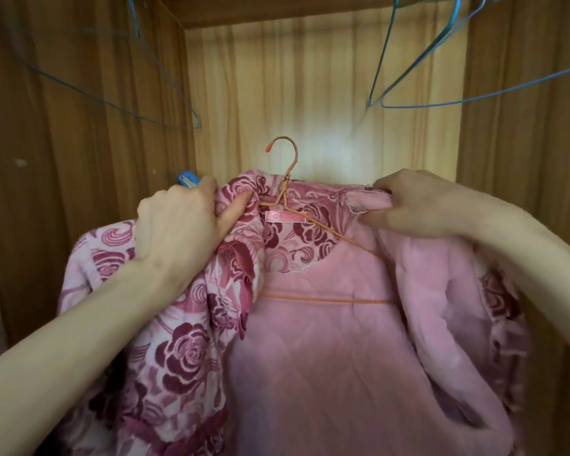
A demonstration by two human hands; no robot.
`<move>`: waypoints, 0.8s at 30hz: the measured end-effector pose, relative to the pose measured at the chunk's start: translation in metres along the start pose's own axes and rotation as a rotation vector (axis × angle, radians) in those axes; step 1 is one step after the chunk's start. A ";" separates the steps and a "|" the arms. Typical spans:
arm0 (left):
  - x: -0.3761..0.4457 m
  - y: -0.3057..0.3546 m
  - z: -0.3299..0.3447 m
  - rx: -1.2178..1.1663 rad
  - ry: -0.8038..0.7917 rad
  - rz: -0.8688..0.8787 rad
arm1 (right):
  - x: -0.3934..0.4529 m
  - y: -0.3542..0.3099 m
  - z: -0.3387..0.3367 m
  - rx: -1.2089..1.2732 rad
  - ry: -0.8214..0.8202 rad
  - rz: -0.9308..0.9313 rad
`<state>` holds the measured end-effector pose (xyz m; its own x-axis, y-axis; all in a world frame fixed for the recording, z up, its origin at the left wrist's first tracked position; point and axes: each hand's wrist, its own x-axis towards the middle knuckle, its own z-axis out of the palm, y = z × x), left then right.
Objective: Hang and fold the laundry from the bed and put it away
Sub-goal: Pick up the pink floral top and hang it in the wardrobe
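A pink padded jacket (pixel 316 350) with a dark rose pattern outside and plain pink lining hangs open in front of me, inside a wooden wardrobe. An orange wire hanger (pixel 285 179) sits in its neck, hook free in the air, its bottom bar crossing the lining. My left hand (pixel 181 222) grips the left collar and shoulder fabric. My right hand (pixel 418 202) grips the right collar edge. Both hands hold the jacket up at the same height.
Wardrobe walls (pixel 79 143) close in on the left and right, with a lit back panel (pixel 326 93) behind. Blue wire hangers (pixel 418 90) hang at upper right and another blue hanger (pixel 165 120) at upper left. A blue clip (pixel 187 179) peeks out behind my left hand.
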<state>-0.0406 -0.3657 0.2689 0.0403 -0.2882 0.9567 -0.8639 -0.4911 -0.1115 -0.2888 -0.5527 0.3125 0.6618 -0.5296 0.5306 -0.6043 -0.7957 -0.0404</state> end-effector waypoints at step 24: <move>-0.007 -0.019 0.002 -0.259 0.115 -0.290 | -0.029 0.019 0.073 0.528 -0.084 -0.192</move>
<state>-0.0235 -0.3559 0.2642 0.2571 -0.0673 0.9640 -0.9234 -0.3113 0.2245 -0.2868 -0.5739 0.2345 0.7842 -0.3650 0.5019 -0.1800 -0.9077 -0.3790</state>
